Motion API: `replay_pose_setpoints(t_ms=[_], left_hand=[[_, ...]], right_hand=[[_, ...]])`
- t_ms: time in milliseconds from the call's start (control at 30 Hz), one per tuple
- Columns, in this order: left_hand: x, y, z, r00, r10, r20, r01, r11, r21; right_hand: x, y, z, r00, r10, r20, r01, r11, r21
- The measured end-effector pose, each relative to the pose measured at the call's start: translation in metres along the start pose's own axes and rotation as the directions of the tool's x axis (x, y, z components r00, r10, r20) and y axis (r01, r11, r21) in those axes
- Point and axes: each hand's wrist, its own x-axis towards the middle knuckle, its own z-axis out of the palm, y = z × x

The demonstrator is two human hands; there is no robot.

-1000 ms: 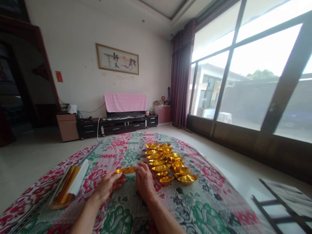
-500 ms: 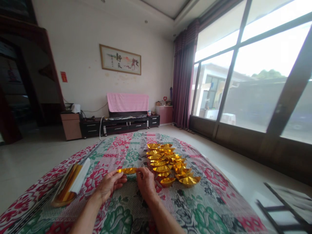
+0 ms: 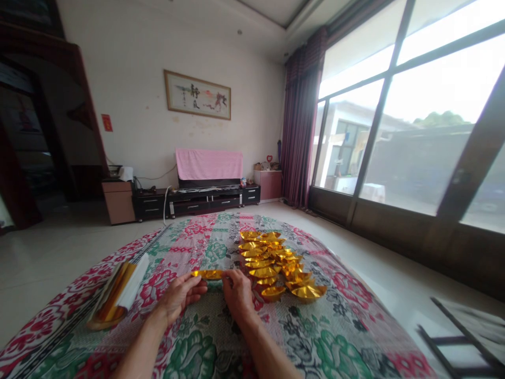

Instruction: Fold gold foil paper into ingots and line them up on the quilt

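Floral cloth [image 3: 284, 347] below. Gold foil strip [image 3: 209, 274] bridges the hands, long axis left-right: left hand [image 3: 177, 297] pinches its left end, right hand [image 3: 238, 293] its right, equally near. Boat-shaped foil pieces [image 3: 263, 272] sit right of the right hand.

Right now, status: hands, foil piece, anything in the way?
Left hand, right hand gripping opposite ends. Gold foil piece narrow, roughly level. Gold foil boats to the right, none between hands.
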Motion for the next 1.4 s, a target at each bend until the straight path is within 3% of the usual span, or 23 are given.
replay_pose_setpoints(t_ms=[433, 1100, 1200, 1300, 1400], left_hand=[[0.003, -0.002, -0.001, 1.000, 0.013, 0.003, -0.013, 1.000, -0.022], [0.006, -0.004, 0.004, 0.998, 0.024, -0.056, -0.021, 0.999, 0.045], [0.004, -0.004, 0.007, 0.994, 0.036, -0.104, -0.033, 0.999, 0.031], [0.003, -0.003, 0.012, 0.984, 0.065, -0.163, -0.053, 0.995, 0.080], [0.006, -0.001, 0.013, 0.964, 0.179, -0.195, -0.131, 0.962, 0.238]], right_hand=[[0.001, -0.001, -0.001, 1.000, 0.006, -0.009, -0.005, 1.000, 0.018], [0.002, -0.002, -0.002, 1.000, 0.022, -0.007, -0.021, 0.999, 0.032], [0.001, 0.000, -0.001, 1.000, 0.023, -0.008, -0.023, 0.999, 0.033], [0.002, 0.001, 0.000, 0.999, 0.037, -0.007, -0.036, 0.999, 0.023], [0.003, 0.003, 0.001, 0.999, 0.041, -0.013, -0.041, 0.999, 0.015]])
